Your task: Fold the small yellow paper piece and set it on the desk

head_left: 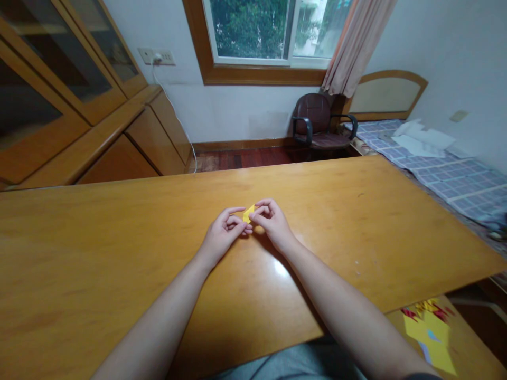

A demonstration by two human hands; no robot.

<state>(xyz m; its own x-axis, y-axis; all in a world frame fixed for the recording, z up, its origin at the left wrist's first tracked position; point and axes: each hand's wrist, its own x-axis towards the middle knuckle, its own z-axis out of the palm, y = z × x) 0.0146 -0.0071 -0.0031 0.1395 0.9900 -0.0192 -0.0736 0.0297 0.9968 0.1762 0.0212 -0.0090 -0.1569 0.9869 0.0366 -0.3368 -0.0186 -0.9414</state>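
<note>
A small piece of folded yellow paper point(248, 213) is held between my two hands, just above the middle of the wooden table point(119, 253). My left hand point(225, 228) grips its lower left part, with the thumb in front and the fingers curled around. My right hand point(272, 219) pinches its right side between thumb and fingers. The paper looks pointed at its upper right. Fingertips hide some of its edges.
At the lower right, a lower surface bears yellow paper sheets point(430, 335) and several small red and yellow folded pieces point(426, 306). Beyond the table stand a brown armchair point(317, 119), a bed point(447, 169) at the right and a wooden cabinet point(106, 132) at the left.
</note>
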